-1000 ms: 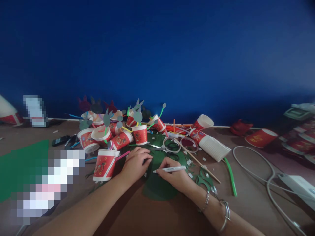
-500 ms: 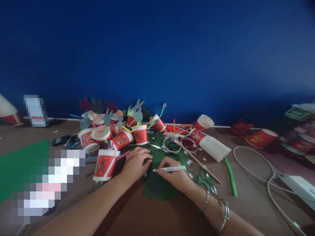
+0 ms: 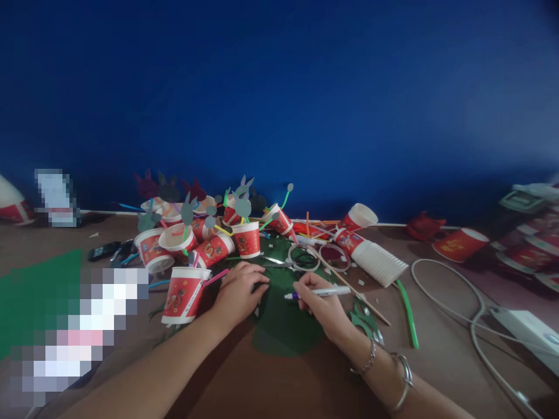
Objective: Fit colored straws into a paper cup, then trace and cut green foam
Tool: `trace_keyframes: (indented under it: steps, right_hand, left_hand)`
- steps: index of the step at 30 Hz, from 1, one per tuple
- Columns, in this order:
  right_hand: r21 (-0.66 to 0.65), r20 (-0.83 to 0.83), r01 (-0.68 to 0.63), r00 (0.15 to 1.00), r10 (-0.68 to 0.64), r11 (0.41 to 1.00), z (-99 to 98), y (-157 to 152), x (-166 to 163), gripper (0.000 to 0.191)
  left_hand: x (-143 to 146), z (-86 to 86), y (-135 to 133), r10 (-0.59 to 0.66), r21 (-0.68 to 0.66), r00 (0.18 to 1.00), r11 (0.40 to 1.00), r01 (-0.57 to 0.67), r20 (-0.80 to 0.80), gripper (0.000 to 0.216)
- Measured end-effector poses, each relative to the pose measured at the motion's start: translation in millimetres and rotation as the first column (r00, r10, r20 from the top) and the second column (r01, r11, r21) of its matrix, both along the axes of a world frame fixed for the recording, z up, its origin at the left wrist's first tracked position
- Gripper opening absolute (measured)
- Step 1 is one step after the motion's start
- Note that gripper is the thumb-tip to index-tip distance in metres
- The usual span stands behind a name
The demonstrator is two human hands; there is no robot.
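Note:
My right hand (image 3: pixel 323 305) grips a white marker (image 3: pixel 338 291) with a purple band, its tip pointing left above dark green paper (image 3: pixel 283 331). My left hand (image 3: pixel 241 294) lies on the left part of that paper, fingers stretched out and thumb apart. Just beyond the hands lies a pair of scissors (image 3: pixel 276 262) with pale round handles. A red paper cup (image 3: pixel 182 297) with a dragon print stands left of my left hand, a pink straw sticking out of its side. Green paper offcuts (image 3: pixel 364 320) lie beside my right wrist.
Several red cups with straws and paper animal heads (image 3: pixel 243 205) crowd the back left. A stack of paper cups (image 3: pixel 379 262), a wooden stick (image 3: pixel 349 285) and a green straw (image 3: pixel 407 317) lie right. Farther right are a cable (image 3: pixel 474 329) and white box (image 3: pixel 524 326).
My right hand has drawn the marker slightly right and lifted its tip off the paper. My left hand has stayed in place. The view has shifted a little.

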State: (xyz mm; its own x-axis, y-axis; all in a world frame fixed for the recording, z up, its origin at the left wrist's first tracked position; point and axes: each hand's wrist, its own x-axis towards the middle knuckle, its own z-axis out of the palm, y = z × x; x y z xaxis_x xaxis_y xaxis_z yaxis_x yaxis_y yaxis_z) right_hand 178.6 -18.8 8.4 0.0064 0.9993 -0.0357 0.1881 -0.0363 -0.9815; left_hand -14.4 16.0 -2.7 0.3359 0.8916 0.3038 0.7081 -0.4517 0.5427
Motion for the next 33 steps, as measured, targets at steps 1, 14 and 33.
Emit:
trace_keyframes:
  steps: [1, 14, 33]
  right_hand:
    - [0.005, 0.015, 0.006, 1.000, -0.006, 1.000, -0.8, 0.3, 0.4, 0.024]
    - [0.034, 0.272, -0.018, 0.962, 0.008, 0.999, -6.0, 2.5, -0.2, 0.026]
    - [0.039, 0.270, -0.005, 0.963, -0.006, 0.999, -5.1, 3.0, 0.9, 0.026]
  left_hand:
    - [-0.1, 0.1, -0.1, 0.000, -0.002, 1.000, 1.000, 0.000, 0.000, 0.011]
    - [0.1, -0.9, -0.3, -0.006, 0.017, 1.000, 1.000, 0.007, -0.011, 0.011]
    - [-1.0, -1.4, 0.3, -0.012, 0.016, 1.000, 1.000, 0.012, -0.018, 0.011]
